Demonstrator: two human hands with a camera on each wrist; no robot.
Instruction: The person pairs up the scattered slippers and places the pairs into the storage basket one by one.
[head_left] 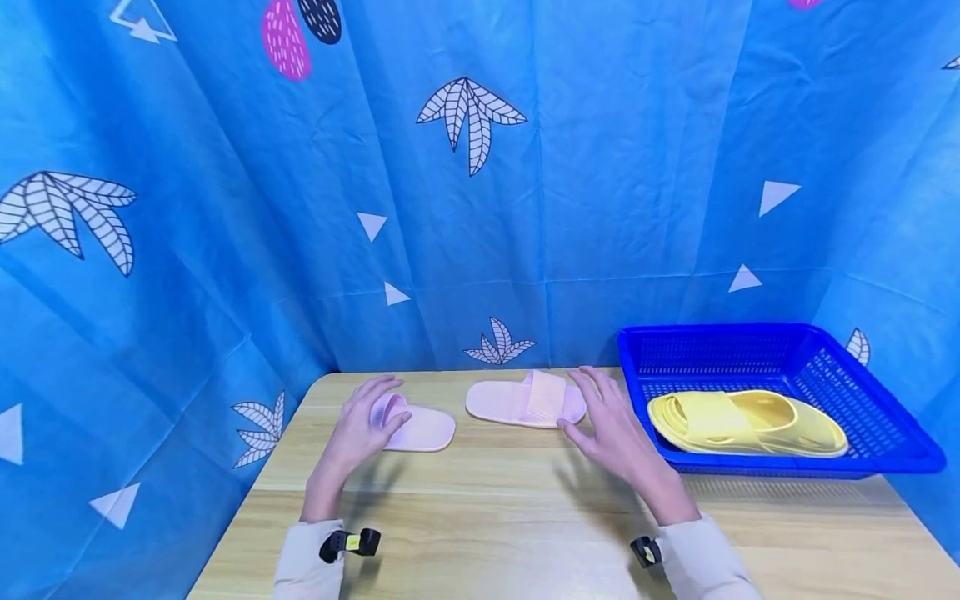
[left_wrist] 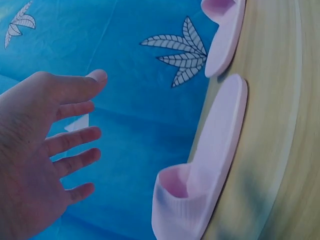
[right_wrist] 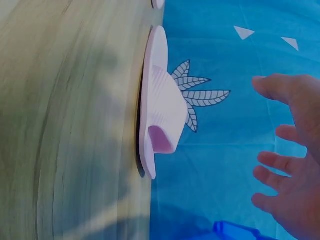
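Note:
Two pink slide slippers lie sole-down near the far edge of the wooden table. The left slipper (head_left: 426, 429) has its toe strap to the left, partly hidden behind my left hand (head_left: 366, 421). That hand hovers close over it with spread fingers and holds nothing; the left wrist view shows a gap between the hand and the slipper (left_wrist: 220, 130). The right slipper (head_left: 498, 400) has its strap to the right, beside my right hand (head_left: 611, 425). My right hand is also empty, fingers apart, and stands off from the slipper (right_wrist: 165, 110) in the right wrist view.
A blue plastic basket (head_left: 911, 433) stands at the table's right, with yellow slippers (head_left: 787, 421) inside. The wooden table (head_left: 480, 517) ends at a blue patterned curtain (head_left: 600, 208) behind and at both sides. Each sleeve carries a black wrist camera.

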